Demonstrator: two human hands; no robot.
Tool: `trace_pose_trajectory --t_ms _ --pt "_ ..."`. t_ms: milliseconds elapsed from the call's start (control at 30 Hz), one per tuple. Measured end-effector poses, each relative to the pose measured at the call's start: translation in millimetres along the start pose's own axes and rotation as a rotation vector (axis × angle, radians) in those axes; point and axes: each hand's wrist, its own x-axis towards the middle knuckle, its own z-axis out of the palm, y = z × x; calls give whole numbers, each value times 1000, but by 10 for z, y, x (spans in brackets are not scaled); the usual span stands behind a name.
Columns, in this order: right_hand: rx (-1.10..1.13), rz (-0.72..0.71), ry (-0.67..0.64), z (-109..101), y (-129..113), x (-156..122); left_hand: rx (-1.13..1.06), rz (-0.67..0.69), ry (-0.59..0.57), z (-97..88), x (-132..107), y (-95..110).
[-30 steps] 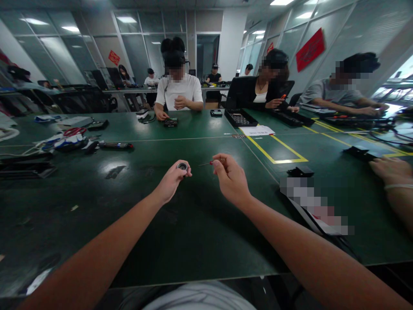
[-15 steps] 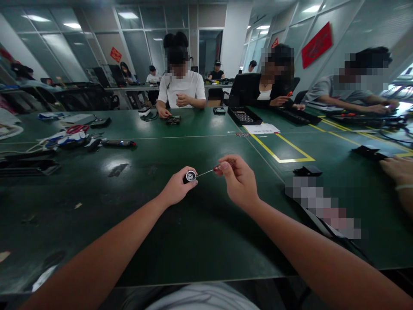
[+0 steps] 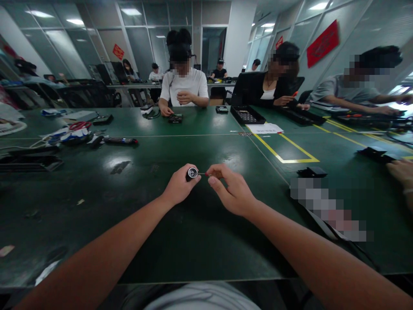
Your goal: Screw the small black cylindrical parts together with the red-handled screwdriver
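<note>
My left hand (image 3: 180,186) is closed around a small black cylinder (image 3: 192,173) with a silver-rimmed round end that faces me; what kind of thing it is I cannot make out. In my right hand (image 3: 230,188) is a screwdriver (image 3: 202,174), pinched between thumb and fingers. Its thin metal shaft points left and its tip meets the cylinder's rim. A bit of red shows at the fingertips, while the rest of the handle is hidden. Both hands are above the green table (image 3: 200,241), near its middle.
To the left lie a dark pen-like tool (image 3: 121,141), red-handled scissors (image 3: 80,125) and black trays (image 3: 30,161). At the right are a black block (image 3: 312,172) and a co-worker's hand (image 3: 402,172). Across the table, a black box (image 3: 248,115) stands near a person in white (image 3: 183,88).
My right hand has moved left, closer to the cylinder, and its fingers have shifted forward on the screwdriver. Less of the shaft shows. My left hand keeps its hold.
</note>
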Motion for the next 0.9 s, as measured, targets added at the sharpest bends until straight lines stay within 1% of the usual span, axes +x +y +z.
trace_pose_trajectory --t_ms 100,167,233,267,400,567,667,767,900 --pt "-30 -9 69 41 -34 -19 29 22 -12 11 -9 4" --pt "-61 42 114 70 -53 -28 22 18 -31 15 -8 7" --pt "-78 99 140 90 -69 -31 3 6 -25 15 -5 11" --pt "-88 103 147 94 -74 -30 -5 2 -15 14 -2 12" --pt "-142 11 145 80 -80 -15 -9 -3 4 9 3 8" --pt "-61 49 99 70 -81 -13 5 29 -22 37 9 -14" --pt "-68 20 117 89 -87 -16 6 45 -22 51 12 -25" --pt "-104 53 130 98 -69 -18 24 39 -15 51 12 -35" --pt "-59 37 133 63 -13 -15 67 54 4 53 11 -43"
